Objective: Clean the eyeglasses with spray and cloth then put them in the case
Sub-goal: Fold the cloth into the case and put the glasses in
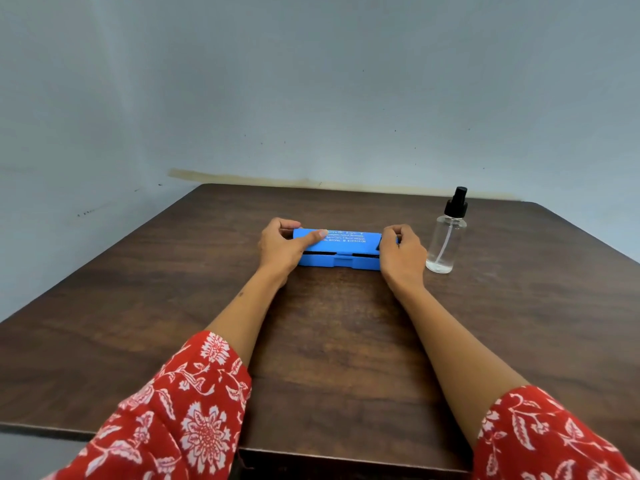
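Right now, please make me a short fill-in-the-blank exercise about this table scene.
1. Both hands hold the ends of the ___ case.
2. The spray bottle stands to the ___ of the case.
3. The bottle's spray head is ___ in colour.
4. The table is made of dark ___.

Missing words: blue; right; black; wood

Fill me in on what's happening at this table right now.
A person in red floral sleeves grips a blue eyeglass case at both ends, left hand on one end, right hand on the other. The case lies on a dark wooden table with its lid slightly ajar, a dark gap showing along the front. A clear spray bottle with a black nozzle stands upright just right of the case, untouched. No eyeglasses or cloth are visible.
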